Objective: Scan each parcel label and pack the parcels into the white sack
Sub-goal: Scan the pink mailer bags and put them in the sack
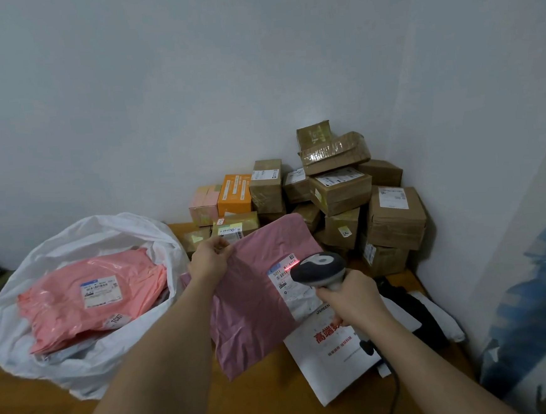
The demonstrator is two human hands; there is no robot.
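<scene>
The left hand pinches the mauve parcel by its far-left edge. The right hand has its grip clamped round the scanner, whose red line falls on the label.

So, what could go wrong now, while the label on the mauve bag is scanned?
The soft mauve plastic mailer bag hangs from the left hand alone; it may sag, so the red scan line could miss the barcode. The wrinkled white label may read badly. The grey handheld scanner in the right hand covers part of it.
</scene>
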